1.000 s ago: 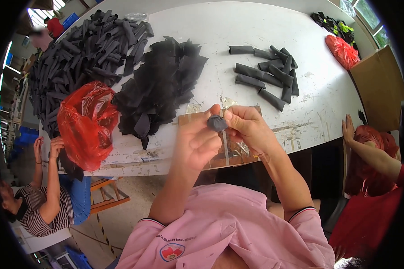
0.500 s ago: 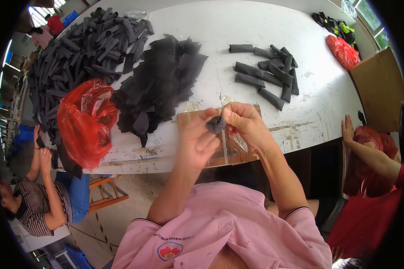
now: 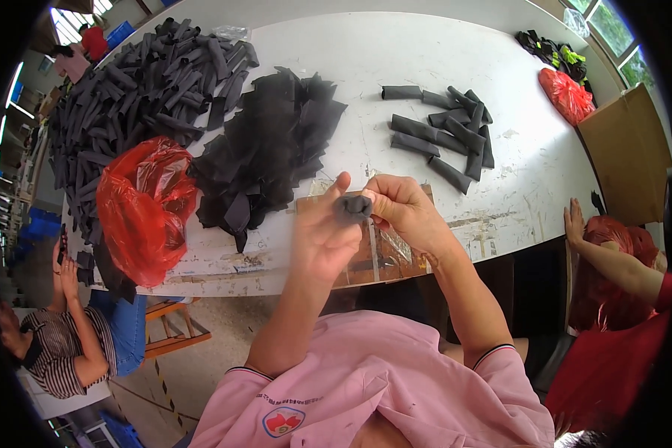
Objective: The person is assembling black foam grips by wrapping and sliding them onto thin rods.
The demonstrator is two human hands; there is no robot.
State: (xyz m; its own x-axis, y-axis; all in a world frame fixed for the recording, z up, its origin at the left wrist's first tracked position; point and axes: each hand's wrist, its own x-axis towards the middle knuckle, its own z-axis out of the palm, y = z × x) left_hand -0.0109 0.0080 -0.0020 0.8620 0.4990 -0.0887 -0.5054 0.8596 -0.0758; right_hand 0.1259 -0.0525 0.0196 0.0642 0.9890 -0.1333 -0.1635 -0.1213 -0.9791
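Observation:
A small dark grey fabric tube (image 3: 352,209) is pinched between the thumb and fingers of my right hand (image 3: 405,211), its rolled open end facing up toward me. My left hand (image 3: 322,237) is slightly blurred, palm up with fingers apart; the tube lies against its fingers, and I cannot tell whether they grip it. Both hands are above a brown cardboard piece (image 3: 362,272) at the table's near edge. Beyond them to the right lie several finished-looking dark fabric tubes (image 3: 414,127). Left of my hands is a heap of flat black fabric pieces (image 3: 269,142).
A big pile of dark fabric tubes (image 3: 142,82) and a red plastic bag (image 3: 145,216) cover the white table's (image 3: 455,45) left side. At the right stand a cardboard box (image 3: 627,142) and another red bag (image 3: 567,95). Co-workers sit left (image 3: 71,336) and right (image 3: 612,254).
The tube's end has tilted and shifted slightly left and down in my right hand. My left fingers have spread, one now pointing up. The view has shifted slightly.

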